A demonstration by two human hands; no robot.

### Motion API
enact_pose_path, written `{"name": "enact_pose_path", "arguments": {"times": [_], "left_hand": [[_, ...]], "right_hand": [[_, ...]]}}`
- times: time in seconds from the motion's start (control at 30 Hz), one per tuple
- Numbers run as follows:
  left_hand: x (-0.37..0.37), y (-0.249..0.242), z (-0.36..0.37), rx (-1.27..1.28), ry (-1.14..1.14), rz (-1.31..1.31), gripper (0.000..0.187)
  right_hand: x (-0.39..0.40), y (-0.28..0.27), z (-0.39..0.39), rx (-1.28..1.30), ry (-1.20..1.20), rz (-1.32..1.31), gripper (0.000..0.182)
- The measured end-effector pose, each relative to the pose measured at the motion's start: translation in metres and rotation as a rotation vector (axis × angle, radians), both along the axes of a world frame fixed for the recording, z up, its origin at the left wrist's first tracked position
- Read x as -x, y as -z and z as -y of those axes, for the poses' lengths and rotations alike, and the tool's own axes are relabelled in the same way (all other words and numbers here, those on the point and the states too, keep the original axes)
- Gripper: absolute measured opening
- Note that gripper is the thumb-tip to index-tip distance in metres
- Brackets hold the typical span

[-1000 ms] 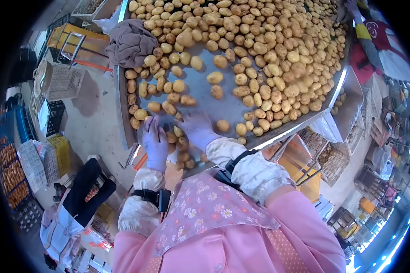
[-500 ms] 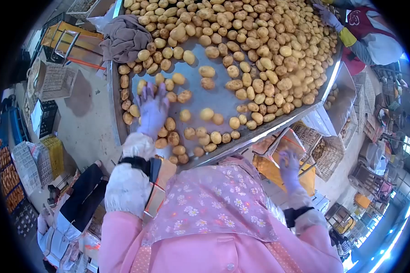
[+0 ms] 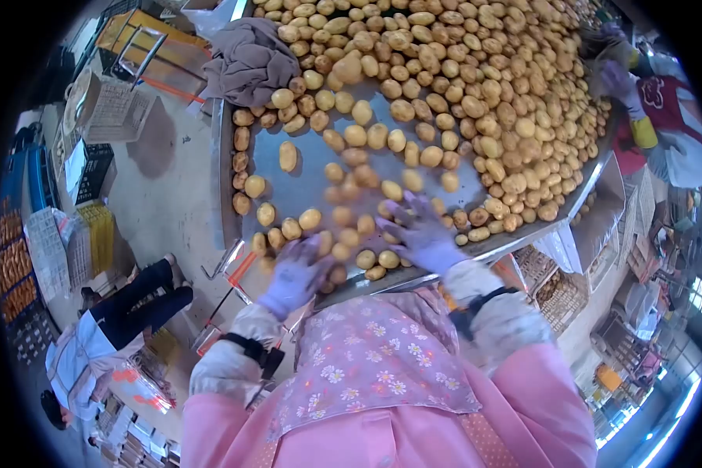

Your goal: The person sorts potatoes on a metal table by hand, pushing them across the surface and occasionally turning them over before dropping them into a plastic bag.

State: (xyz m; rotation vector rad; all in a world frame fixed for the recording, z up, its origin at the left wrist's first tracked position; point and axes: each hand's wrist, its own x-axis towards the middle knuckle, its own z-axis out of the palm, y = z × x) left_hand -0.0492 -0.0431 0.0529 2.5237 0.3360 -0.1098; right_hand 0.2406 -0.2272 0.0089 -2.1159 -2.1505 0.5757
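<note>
- Fingers of the gloved right hand are spread wide at the near side of the surface; those of the gloved left hand lie against a near cluster of potatoes, and whether they pinch any I cannot tell
- The surface is broad, grey and apparently metal, with a raised edge and bare patches at left and middle; round things probably roll and slide on it easily
- The pile heaps over its far and right parts; as a mass it should be heavy and apt to tumble if disturbed low down
- The cloth, surely soft and limp, sits bunched at the left edge
- Loose potatoes lie between and beyond the hands, several blurred; likely firm, fairly light singly, with skins that could bruise if knocked
- One oval potato lies apart at left; best taken around its middle, since smooth skin may slip at the rounded ends
</note>
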Motion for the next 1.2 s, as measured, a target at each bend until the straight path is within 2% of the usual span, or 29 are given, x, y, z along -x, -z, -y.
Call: {"name": "enact_pose_path", "arguments": {"times": [0.03,0.07,0.1,0.13,0.17,0.2,0.23,0.27,0.3,0.37,0.47,0.5,0.57,0.6,0.67,0.7,0.77,0.8,0.87,0.9,0.93,1.0,1.07,1.13,1.17,1.2], "left_hand": [[0.015,-0.004,-0.013,0.003,-0.01,-0.002,0.042],[0.026,-0.006,-0.028,0.01,-0.039,-0.048,0.041],[0.031,-0.009,-0.04,0.024,-0.06,-0.1,0.041],[0.025,-0.014,-0.055,-0.08,-0.119,-0.052,0.041],[0.011,-0.014,-0.075,-0.186,-0.183,-0.005,0.042],[-0.009,-0.009,-0.096,-0.143,-0.318,0.01,0.043],[-0.034,0.002,-0.121,-0.102,-0.449,0.025,0.043],[-0.061,0.015,-0.147,-0.101,-0.508,0.147,0.044],[-0.089,0.029,-0.169,-0.095,-0.567,0.269,0.045],[-0.144,0.046,-0.192,0.028,-0.808,0.168,0.048],[-0.171,0.042,-0.187,-0.036,-0.81,0.054,0.049],[-0.162,0.05,-0.176,-0.046,-0.681,0.202,0.054],[-0.144,0.045,-0.139,-0.367,-0.433,0.092,0.061],[-0.138,0.045,-0.114,-0.293,-0.447,0.102,0.064],[-0.131,0.038,-0.056,-0.126,-0.415,0.089,0.065],[-0.123,0.03,-0.028,-0.028,-0.361,0.059,0.065],[-0.097,0.014,0.006,0.019,-0.011,-0.082,0.065],[-0.08,0.012,0.013,0.022,-0.007,-0.086,0.065],[-0.034,0.019,0.003,0.167,0.032,-0.132,0.063],[-0.008,0.02,-0.004,0.119,0.007,-0.15,0.062],[0.008,0.014,-0.016,0.127,-0.035,-0.286,0.058],[0.041,0.02,-0.044,0.007,-0.105,-0.204,0.058],[0.026,0.005,-0.061,-0.121,-0.194,-0.033,0.057],[-0.014,0.014,-0.087,-0.216,-0.349,0.049,0.053],[-0.044,0.019,-0.103,-0.126,-0.474,0.179,0.052],[-0.072,0.025,-0.117,-0.033,-0.598,0.31,0.052]], "right_hand": [[-0.028,-0.03,-0.012,0.211,0.046,-0.071,0.068],[-0.055,-0.038,-0.026,0.378,0.039,0.07,0.063],[-0.082,-0.039,-0.045,0.365,0.094,0.154,0.063],[-0.112,-0.015,-0.057,0.026,0.073,0.218,0.062],[-0.139,-0.007,-0.089,-0.125,0.291,0.036,0.06],[-0.146,0.013,-0.128,-0.439,0.467,-0.063,0.057],[-0.137,-0.007,-0.171,-0.285,0.492,0.311,0.062],[-0.126,-0.004,-0.206,-0.243,0.643,0.25,0.066],[-0.112,-0.003,-0.231,-0.175,0.718,0.313,0.069],[-0.08,-0.001,-0.233,-0.192,0.668,0.16,0.067],[-0.059,-0.02,-0.157,0.01,0.166,-0.007,0.066],[-0.069,-0.024,-0.118,0.072,0.013,-0.066,0.066],[-0.102,-0.025,-0.06,0.304,0.121,-0.142,0.067],[-0.104,-0.016,-0.04,0.312,0.128,-0.143,0.067],[-0.101,0.005,-0.006,-0.102,0.555,0.172,0.066],[-0.08,-0.004,-0.011,-0.094,0.557,0.171,0.066],[-0.025,-0.031,-0.042,0.356,0.532,0.327,0.069],[-0.021,-0.03,-0.021,0.36,0.535,0.323,0.069],[-0.033,-0.024,0.023,0.067,-0.102,-0.16,0.067],[-0.059,-0.047,0.003,0.318,-0.014,-0.051,0.066],[-0.092,-0.063,-0.027,0.567,0.073,0.052,0.065],[-0.157,0.006,-0.024,-0.026,0.265,0.31,0.066],[-0.165,0.009,-0.093,-0.304,0.413,0.155,0.067],[-0.136,0.004,-0.174,-0.185,0.601,0.364,0.067],[-0.112,-0.013,-0.203,-0.117,0.628,0.306,0.072],[-0.096,0.015,-0.219,-0.2,0.595,0.249,0.075]]}}
